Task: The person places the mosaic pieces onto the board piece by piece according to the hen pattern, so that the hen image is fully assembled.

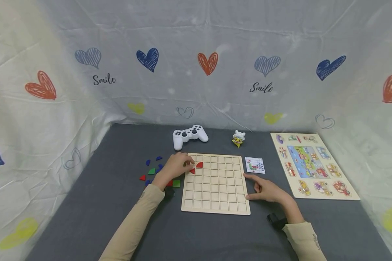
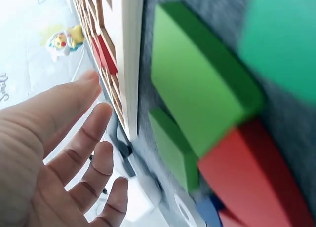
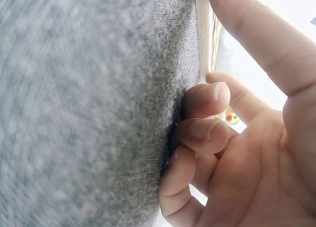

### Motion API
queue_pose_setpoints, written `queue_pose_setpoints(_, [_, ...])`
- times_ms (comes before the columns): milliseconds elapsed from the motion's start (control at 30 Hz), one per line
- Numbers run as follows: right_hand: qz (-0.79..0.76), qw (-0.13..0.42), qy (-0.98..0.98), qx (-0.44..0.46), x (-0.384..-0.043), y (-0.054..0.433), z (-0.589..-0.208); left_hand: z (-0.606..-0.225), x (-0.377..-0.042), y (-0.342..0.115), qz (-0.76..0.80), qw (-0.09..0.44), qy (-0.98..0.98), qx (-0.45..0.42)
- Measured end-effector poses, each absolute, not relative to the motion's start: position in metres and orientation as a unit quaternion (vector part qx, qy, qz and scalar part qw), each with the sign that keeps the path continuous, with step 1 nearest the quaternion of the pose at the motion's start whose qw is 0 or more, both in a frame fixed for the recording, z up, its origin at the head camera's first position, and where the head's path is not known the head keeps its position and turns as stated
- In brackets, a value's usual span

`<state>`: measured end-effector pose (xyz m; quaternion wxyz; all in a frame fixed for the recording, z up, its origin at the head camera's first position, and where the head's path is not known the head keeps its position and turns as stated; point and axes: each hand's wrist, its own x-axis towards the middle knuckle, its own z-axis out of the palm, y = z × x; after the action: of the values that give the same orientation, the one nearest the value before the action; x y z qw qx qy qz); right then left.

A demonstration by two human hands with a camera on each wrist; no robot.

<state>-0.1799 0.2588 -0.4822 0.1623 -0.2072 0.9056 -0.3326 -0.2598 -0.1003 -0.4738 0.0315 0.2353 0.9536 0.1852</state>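
Note:
My left hand (image 1: 176, 166) reaches over the far left corner of a pale wooden grid board (image 1: 219, 188). Its thumb and fingertips are close to a red piece (image 1: 192, 171), and a second red piece (image 1: 199, 165) lies in a nearby square. In the left wrist view the thumb and fingers (image 2: 102, 158) are spread loosely with nothing between them. The right hand (image 1: 264, 189) rests beside the board, its straight index finger and thumb touching the right edge. Its other fingers (image 3: 202, 135) bend loosely against the dark cloth.
Left of the board lie loose blue, red and green pieces, including a green block (image 1: 176, 183). Behind it are a white game controller (image 1: 190, 135) and a small yellow-and-white figurine (image 1: 238, 138). A printed pattern card (image 1: 255, 165) and a picture puzzle board (image 1: 313, 165) lie to the right.

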Motion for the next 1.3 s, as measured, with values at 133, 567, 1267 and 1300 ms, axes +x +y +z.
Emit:
queue_pose_setpoints(133, [-0.335, 0.164, 0.906, -0.202, -0.179, 0.258, -0.483, -0.475, -0.258, -0.11, 0.187, 0.024, 0.956, 0.224])
queue_pose_setpoints(567, [-0.329, 0.169, 0.909, -0.192, -0.178, 0.256, -0.484, -0.47, -0.249, -0.144, 0.204, 0.025, 0.96, 0.192])
queue_pose_setpoints(1267, [-0.321, 0.171, 0.913, -0.186, -0.18, 0.258, -0.484, -0.475, -0.253, -0.175, 0.151, 0.017, 0.972, 0.178])
queue_pose_setpoints(1300, [-0.32, 0.171, 0.913, -0.186, -0.18, 0.258, -0.484, -0.475, -0.254, -0.175, 0.149, 0.02, 0.973, 0.178])
